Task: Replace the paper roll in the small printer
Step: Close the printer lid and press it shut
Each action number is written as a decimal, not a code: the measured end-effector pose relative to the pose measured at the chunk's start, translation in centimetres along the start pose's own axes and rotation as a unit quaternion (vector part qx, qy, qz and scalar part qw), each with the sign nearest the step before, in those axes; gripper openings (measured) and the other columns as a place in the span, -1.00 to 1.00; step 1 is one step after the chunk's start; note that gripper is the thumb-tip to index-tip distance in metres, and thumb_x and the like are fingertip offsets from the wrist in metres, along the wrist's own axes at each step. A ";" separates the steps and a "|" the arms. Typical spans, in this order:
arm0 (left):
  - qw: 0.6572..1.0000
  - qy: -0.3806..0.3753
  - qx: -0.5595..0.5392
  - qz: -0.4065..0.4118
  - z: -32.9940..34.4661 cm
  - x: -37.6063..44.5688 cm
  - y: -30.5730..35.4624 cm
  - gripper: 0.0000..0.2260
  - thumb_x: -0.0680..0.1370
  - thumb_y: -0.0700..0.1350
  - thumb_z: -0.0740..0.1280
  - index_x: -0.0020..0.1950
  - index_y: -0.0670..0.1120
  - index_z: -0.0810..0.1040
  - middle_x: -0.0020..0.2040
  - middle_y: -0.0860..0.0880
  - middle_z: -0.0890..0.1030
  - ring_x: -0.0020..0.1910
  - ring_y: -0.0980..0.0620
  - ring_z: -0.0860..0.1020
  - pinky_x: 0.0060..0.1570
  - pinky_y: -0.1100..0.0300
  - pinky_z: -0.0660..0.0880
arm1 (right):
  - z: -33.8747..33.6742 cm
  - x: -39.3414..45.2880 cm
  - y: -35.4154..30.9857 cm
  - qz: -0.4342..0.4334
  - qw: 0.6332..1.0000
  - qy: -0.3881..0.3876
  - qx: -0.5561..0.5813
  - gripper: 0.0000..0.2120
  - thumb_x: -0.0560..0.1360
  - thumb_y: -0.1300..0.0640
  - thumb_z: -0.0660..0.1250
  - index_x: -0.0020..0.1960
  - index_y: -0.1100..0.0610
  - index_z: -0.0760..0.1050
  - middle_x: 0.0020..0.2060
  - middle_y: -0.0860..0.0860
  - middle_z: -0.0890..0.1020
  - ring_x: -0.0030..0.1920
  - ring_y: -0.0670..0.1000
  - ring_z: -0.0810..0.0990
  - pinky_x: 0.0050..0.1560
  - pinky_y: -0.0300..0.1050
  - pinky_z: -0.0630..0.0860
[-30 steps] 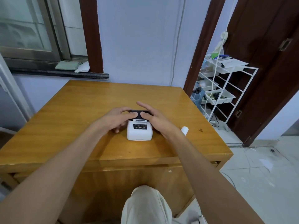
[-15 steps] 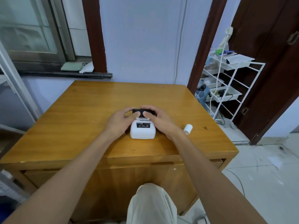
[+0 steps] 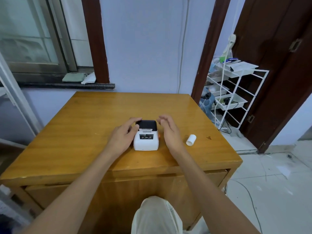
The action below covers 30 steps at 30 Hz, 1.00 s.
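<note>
A small white printer (image 3: 146,141) with a black lid stands on the wooden table (image 3: 81,125); a strip of white paper shows at the slot under the lid. My left hand (image 3: 124,135) rests against the printer's left side, with fingers touching the lid's left corner. My right hand (image 3: 168,130) hovers just right of the printer, fingers apart, holding nothing. An orange tab shows on the printer's right side. A white paper roll (image 3: 191,140) lies on the table to the right of my right hand.
A white wire rack (image 3: 236,98) with trays and cables stands right of the table by a dark wooden door. The wall and a window sill are behind the table. My knee (image 3: 155,215) is below the table's front edge.
My right hand has come off the printer's lid and moved a little to the right. My left hand stays at the printer's left side. The view has shifted back slightly.
</note>
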State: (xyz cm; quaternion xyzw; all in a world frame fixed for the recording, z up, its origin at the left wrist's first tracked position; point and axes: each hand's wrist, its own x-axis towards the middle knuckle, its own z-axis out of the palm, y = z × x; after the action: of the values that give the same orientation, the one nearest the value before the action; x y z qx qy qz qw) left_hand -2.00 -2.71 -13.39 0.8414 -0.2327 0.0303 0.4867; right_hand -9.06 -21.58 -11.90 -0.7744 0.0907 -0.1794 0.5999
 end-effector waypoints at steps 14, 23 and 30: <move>0.999 -0.033 -0.023 0.013 -0.5 -1.0 0.4 -0.55 0.60 -0.06 0.40 0.45 0.24 0.43 -0.25 0.05 0.51 -0.30 0.20 0.47 -0.13 0.16 0.43 | -0.1 -1.5 -0.3 -0.026 0.987 -0.136 -0.082 -0.42 0.59 0.09 0.18 0.61 -0.09 0.26 0.47 -0.11 0.45 0.44 -0.08 0.45 0.49 0.06 0.41; 0.999 -0.040 -0.018 0.029 -0.5 -1.3 0.6 -0.47 0.53 0.11 0.48 0.47 0.25 0.40 -0.25 0.03 0.51 -0.29 0.16 0.48 -0.15 0.09 0.48 | 0.2 -1.1 0.2 -0.069 0.979 -0.152 -0.117 -0.47 0.59 0.02 0.20 0.56 -0.19 0.35 0.57 -0.13 0.29 0.60 -0.10 0.21 0.55 0.02 0.26; 0.999 -0.040 -0.017 0.030 -0.5 -1.2 0.7 -0.44 0.53 0.09 0.50 0.49 0.23 0.39 -0.26 0.04 0.53 -0.30 0.19 0.50 -0.15 0.16 0.48 | -0.5 -0.9 0.8 -0.132 0.989 -0.066 -0.022 -0.92 0.62 0.04 0.43 0.06 0.01 0.69 0.42 -0.22 0.47 0.54 -0.23 0.33 0.33 -0.25 0.40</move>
State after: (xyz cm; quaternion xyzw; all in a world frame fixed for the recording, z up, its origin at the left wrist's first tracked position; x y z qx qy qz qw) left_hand -3.30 -2.13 -12.88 0.8261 -0.2782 0.0071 0.4900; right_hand -10.07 -21.94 -12.69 -0.8028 -0.0484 -0.2034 0.5584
